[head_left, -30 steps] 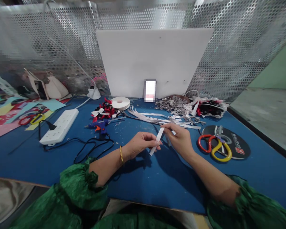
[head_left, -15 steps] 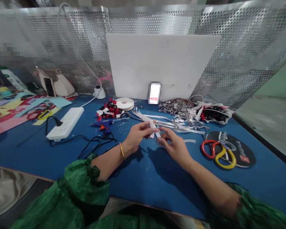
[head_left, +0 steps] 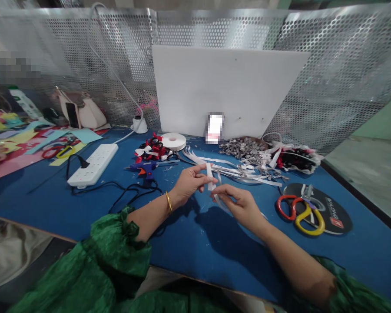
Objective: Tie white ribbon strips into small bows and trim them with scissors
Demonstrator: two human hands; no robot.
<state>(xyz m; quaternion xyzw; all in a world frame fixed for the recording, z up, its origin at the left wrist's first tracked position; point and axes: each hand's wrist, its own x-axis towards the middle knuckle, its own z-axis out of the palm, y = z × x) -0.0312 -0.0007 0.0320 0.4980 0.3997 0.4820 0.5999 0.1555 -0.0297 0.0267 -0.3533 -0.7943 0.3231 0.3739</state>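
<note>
A white ribbon stands between the thumb and fingers of my left hand, which is closed on it. Just to its right, my right hand pinches the same ribbon or a second strip; a thin white length loops up beside the fingers and trails under the palm. Whether the two parts join is hidden by the fingers. Beyond my hands lies a bundle of long white ribbon strips. Both hands are above the blue table.
Left of my hands are a blue glue gun, its cable, a power strip, red and white bows and a ribbon roll. Scissors lie on a black disc at right. Grey bows and a phone are behind.
My right hand has drawn slightly down and away from my left, with a ribbon length now trailing from it. The ribbon in my left hand stands more upright. The view has shifted slightly.
</note>
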